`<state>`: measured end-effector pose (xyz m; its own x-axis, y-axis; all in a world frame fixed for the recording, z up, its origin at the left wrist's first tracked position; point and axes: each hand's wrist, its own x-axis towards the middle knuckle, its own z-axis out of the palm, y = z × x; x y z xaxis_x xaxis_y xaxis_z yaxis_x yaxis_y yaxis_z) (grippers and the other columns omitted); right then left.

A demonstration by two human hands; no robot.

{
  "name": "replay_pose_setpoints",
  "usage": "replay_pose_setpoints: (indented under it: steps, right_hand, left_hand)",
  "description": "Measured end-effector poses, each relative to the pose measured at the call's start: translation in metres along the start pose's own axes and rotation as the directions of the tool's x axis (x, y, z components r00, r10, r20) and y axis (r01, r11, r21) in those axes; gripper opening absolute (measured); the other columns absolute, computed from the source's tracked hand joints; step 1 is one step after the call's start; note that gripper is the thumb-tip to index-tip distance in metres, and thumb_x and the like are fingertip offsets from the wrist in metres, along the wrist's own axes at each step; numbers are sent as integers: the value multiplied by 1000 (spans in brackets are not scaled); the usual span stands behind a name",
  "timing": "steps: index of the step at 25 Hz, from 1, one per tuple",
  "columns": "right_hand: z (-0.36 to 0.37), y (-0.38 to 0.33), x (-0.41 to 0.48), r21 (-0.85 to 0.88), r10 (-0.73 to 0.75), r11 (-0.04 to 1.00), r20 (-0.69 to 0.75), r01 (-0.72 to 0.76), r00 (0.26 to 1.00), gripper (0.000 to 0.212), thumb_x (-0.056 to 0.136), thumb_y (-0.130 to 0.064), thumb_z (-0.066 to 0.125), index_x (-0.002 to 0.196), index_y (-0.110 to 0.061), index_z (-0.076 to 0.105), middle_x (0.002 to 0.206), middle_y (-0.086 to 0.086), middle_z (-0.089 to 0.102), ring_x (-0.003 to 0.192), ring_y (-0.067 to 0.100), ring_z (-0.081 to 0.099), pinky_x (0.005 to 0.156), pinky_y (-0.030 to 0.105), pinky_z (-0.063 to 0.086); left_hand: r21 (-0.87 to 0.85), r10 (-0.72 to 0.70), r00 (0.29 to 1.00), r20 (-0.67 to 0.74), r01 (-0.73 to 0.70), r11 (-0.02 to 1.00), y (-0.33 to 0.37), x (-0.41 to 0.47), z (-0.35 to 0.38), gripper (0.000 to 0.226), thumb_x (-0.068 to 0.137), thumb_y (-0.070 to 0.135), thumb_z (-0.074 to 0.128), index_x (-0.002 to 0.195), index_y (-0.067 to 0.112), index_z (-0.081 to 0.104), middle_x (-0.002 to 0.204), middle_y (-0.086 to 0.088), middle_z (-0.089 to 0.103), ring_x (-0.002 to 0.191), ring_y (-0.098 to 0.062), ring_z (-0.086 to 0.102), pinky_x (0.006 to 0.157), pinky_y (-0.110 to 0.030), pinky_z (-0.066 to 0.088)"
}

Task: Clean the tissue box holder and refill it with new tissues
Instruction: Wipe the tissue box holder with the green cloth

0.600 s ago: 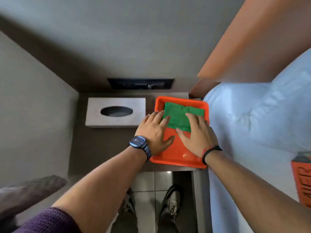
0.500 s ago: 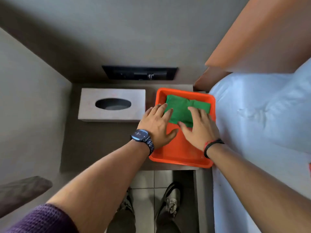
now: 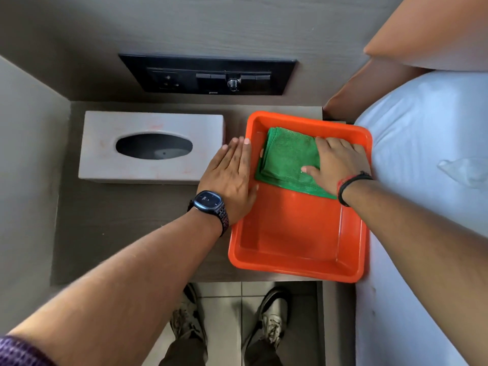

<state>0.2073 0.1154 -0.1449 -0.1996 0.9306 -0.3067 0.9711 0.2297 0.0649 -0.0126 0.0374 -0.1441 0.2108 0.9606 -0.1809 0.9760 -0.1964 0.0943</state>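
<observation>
A pale grey tissue box holder [image 3: 105, 154] with a dark oval slot lies at the back left of the bedside shelf; no tissue shows in the slot. To its right sits an orange tray [image 3: 298, 244] holding a folded green cloth [image 3: 285, 159]. My left hand [image 3: 232, 175] lies flat, fingers together, over the tray's left rim, between holder and tray. My right hand [image 3: 340, 165] rests palm down on the right part of the cloth, fingers spread, thumb on the fabric.
A black switch and socket panel [image 3: 208, 75] is set in the wall behind the shelf. A bed with white sheets [image 3: 427, 180] and an orange headboard [image 3: 433, 35] borders the right. Tiled floor and my shoes [image 3: 272, 320] show below the shelf's front edge.
My left hand has slid left off the cloth onto the tray's left rim. My right hand has moved farther onto the cloth. The view has come closer.
</observation>
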Motion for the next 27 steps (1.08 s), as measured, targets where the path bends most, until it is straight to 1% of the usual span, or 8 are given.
replay_pose_setpoints:
  steps: [2, 8, 10, 12, 16, 20, 23, 27]
  right_hand:
    - [-1, -1, 7, -23, 31, 999, 26, -31, 999, 67, 75, -60, 64, 122, -15, 52, 120, 9, 54, 114, 31, 48, 93, 46, 34]
    - [-6, -3, 19, -53, 45, 998, 72, -42, 996, 70, 62, -67, 70, 112, -20, 57, 116, 7, 55, 112, 29, 49, 91, 45, 33]
    - [-7, -1, 18, 11, 25, 1000, 91, -26, 996, 60, 64, -63, 72, 103, -21, 56, 112, 7, 57, 106, 30, 54, 87, 41, 38]
    - [-9, -1, 15, 109, 16, 994, 140, -32, 990, 51, 65, -55, 76, 90, -23, 46, 101, 7, 63, 93, 31, 60, 70, 35, 43]
    - [-23, -6, 5, 191, 56, 977, 217, -98, 975, 57, 64, -43, 81, 101, -19, 45, 93, 5, 66, 87, 33, 65, 67, 35, 47]
    - [-51, -12, -17, 301, 100, 934, 302, -194, 948, 25, 68, -31, 78, 71, -23, 54, 93, 8, 71, 86, 31, 64, 69, 31, 46]
    - [-74, -37, -31, 524, 173, 801, 261, -290, 950, 19, 70, -25, 78, 79, -22, 62, 96, 4, 71, 86, 25, 64, 73, 28, 45]
    - [-101, -110, -25, 897, 188, 373, 178, -238, 966, 21, 68, -20, 82, 86, -22, 70, 93, -1, 74, 86, 18, 70, 82, 35, 55]
  left_hand:
    - [19, -2, 1000, 4, 2, 1000, -1, 1, -2, 81, 88, 41, 37, 145, -3, 2, 152, -18, 22, 143, -26, 8, 115, -35, -4]
    - [135, 41, 998, -37, -36, 990, 4, 7, -7, 81, 86, 47, 32, 145, -3, 10, 156, -18, 2, 143, -26, -4, 115, -39, -5]
    - [121, 37, 999, -39, -32, 992, 3, 7, -7, 82, 86, 48, 33, 145, -4, 9, 156, -18, 1, 143, -26, -4, 115, -38, -6]
    - [101, 33, 999, -36, -30, 994, 3, 8, -7, 83, 86, 51, 31, 145, -3, 9, 156, -18, 1, 143, -26, -4, 114, -38, -6]
    - [-14, 30, 999, 23, -29, 999, -6, 8, -19, 91, 81, 62, 33, 147, 4, 12, 157, -12, 7, 143, -22, -3, 115, -37, -5]
    - [-91, 76, 995, 66, -70, 993, -56, -5, -47, 107, 68, 77, 46, 147, 11, 16, 156, -8, 15, 143, -20, 2, 114, -34, -3]
    - [-19, -4, 996, 88, 5, 1000, -116, -19, -63, 118, 59, 80, 54, 147, 14, 13, 155, -9, 16, 142, -22, 5, 112, -33, -3]
    - [-40, -170, 974, 148, 177, 983, -177, -31, -64, 130, 47, 77, 67, 147, 19, 8, 156, -8, 14, 142, -24, 4, 113, -37, 3]
